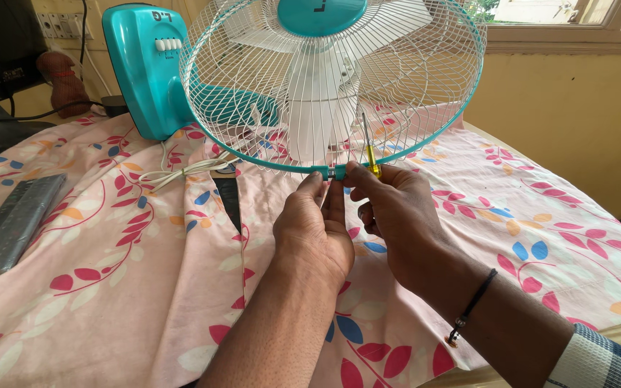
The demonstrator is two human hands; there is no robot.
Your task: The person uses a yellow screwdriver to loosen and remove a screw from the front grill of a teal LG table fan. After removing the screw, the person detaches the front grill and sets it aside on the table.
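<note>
— Fan guard? 
— White wire fan guard with teal rim [267,154], centre top. 
— Grips? 
— Left hand [315,226] pinching rim clip; right hand [393,208] clenched around yellow-handled screwdriver [372,159].

Just above the pinch, teal rim [274,164] around white wire fan guard [325,79] (white blades behind); yellow screwdriver handle [373,159] inside the grip; beneath it, pink cloth [131,266] patterned with red, blue, orange leaves.
</note>
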